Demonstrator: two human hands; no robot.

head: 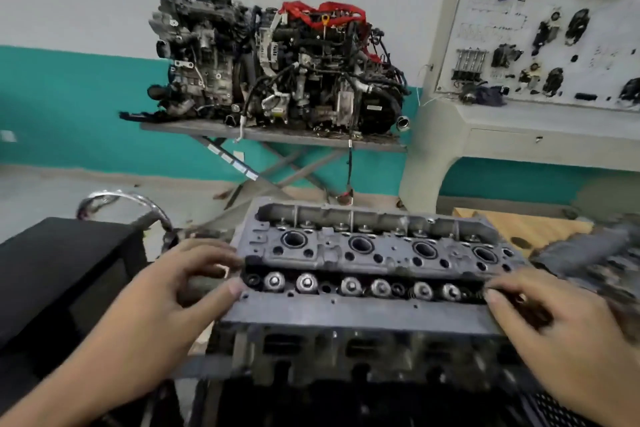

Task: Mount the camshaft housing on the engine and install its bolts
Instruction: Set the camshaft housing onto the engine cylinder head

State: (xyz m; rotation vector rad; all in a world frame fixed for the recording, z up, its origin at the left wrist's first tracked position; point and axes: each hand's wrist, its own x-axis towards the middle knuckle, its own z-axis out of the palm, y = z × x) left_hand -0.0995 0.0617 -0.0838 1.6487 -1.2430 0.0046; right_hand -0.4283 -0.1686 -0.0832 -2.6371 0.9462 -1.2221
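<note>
Two hands reach to the engine (346,311) right in front, one at each end. The left hand (180,284) has bent fingers touching the left end. The right hand (554,322) has bent fingers at the right end, by a row of round metal caps (306,282). I cannot tell if either hand grips. A second engine (277,66) sits on a desk (277,137) by the wall.

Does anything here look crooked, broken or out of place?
Nothing looks damaged on the cylinder head between the left hand and the right hand. The one stray thing is a cable dangling off the edge of the table under the far engine, hanging loose toward the floor.
</note>
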